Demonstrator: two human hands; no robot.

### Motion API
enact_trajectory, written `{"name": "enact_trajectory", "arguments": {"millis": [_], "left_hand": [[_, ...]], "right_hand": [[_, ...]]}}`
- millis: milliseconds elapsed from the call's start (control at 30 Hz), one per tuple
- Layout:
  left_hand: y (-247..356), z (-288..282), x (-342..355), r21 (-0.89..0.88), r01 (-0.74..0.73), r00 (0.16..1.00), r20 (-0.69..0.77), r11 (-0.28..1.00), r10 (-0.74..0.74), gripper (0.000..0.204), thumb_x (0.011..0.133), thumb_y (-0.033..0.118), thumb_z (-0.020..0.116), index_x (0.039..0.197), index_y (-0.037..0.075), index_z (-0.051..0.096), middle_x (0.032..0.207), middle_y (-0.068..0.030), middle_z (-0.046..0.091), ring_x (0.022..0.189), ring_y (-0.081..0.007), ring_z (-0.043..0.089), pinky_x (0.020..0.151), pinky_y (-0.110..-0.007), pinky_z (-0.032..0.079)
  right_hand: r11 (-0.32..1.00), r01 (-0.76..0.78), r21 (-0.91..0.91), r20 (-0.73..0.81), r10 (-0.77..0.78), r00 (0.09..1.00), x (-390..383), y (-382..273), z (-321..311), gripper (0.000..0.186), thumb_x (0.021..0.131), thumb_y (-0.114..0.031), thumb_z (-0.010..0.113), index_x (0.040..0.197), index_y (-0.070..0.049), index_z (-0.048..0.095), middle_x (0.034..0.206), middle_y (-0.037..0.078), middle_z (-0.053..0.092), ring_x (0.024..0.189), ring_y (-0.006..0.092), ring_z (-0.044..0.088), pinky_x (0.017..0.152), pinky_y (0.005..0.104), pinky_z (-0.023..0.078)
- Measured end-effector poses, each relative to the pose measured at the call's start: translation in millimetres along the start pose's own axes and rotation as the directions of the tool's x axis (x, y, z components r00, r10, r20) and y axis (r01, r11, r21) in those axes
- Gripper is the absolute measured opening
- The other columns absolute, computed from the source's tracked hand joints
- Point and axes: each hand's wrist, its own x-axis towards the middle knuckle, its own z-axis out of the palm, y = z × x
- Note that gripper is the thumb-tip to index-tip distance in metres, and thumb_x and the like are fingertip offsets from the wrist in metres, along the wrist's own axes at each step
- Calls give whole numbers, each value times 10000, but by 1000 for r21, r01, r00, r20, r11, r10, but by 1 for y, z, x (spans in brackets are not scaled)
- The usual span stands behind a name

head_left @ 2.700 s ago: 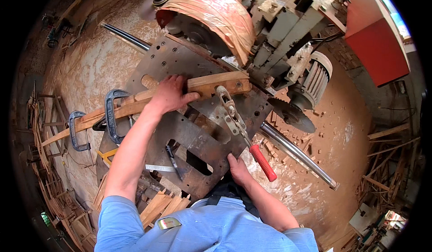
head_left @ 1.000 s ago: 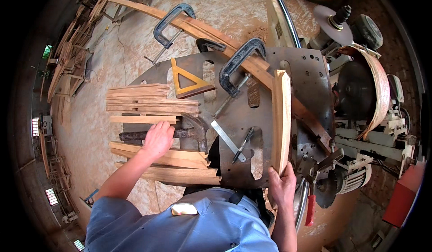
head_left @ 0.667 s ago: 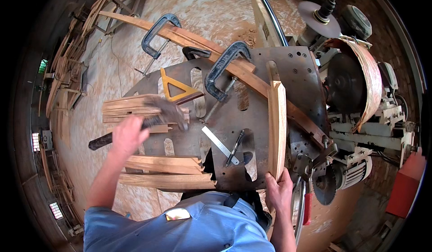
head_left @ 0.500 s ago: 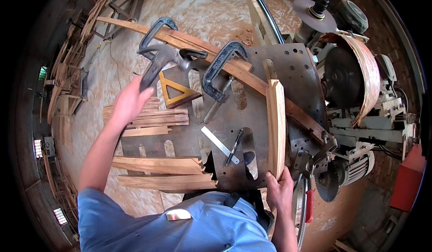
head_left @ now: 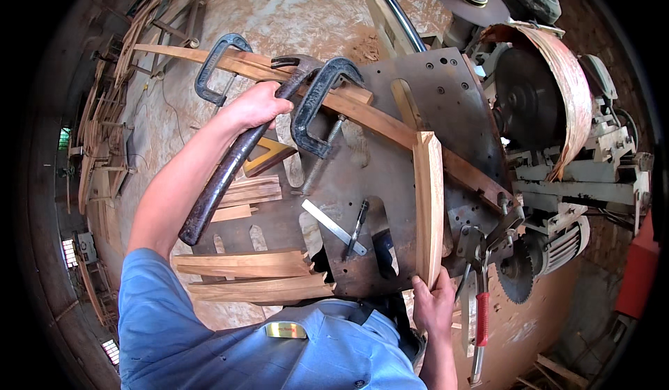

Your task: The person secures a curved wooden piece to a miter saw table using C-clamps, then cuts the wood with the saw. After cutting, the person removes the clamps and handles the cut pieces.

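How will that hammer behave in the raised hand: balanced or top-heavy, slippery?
The hammer is probably top-heavy: dark metal head, long handle. The left hand grips just below the head, which likely tames swing. The handle looks worn and smooth, so perhaps a little slippery.

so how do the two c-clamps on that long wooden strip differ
The left C-clamp looks slimmer, and its screw is hard to make out. The right C-clamp looks bulkier, its threaded screw plainly showing toward the metal table; it sits just right of the hammer in the left hand. Both are dark metal, clamped on the long wooden strip.
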Motion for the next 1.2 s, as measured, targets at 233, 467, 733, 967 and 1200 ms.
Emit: {"name": "enact_trajectory", "arguments": {"millis": [233,467,733,967,1200], "left_hand": [[16,-2,0,53,13,998,57,999,-16,145,767,142,589,798,13,531,594,-38,539,491,-121,531,455,-293,426],[19,-10,8,86,3,998,58,996,-8,129,750,127,591,778,22,522,597,-41,540,490,-124,527,451,-293,415],[16,-16,11,35,91,995,-36,995,-90,119,769,93,598,849,30,535,607,1,497,465,-104,503,425,-272,393],[22,-9,0,34,18,999,42,999,-19,105,762,93,578,794,20,511,596,-32,526,475,-113,521,425,-287,406],[10,-14,6,32,23,999,-30,999,-22,118,761,98,585,807,11,520,613,-34,525,489,-122,541,437,-288,426]], "right_hand": [[999,6,-46,8,-5,1000,5,-9,-2,238,881,-46,668,1080,47,577,880,86,650,825,94,565,719,270,493],[999,20,-42,12,-19,1000,8,-1,-4,281,874,-54,679,1116,50,580,902,103,670,815,102,576,721,277,497],[999,23,-45,-1,-23,1000,9,0,-4,258,875,-60,684,1083,49,579,868,87,664,801,93,566,703,266,491],[1000,-11,-8,24,12,1000,9,-5,-5,239,890,-49,672,1084,49,573,900,75,650,805,83,553,697,239,477],[999,-7,39,13,7,1000,10,1,-4,245,887,-42,671,1089,54,571,924,75,649,817,79,554,712,242,478]]}}
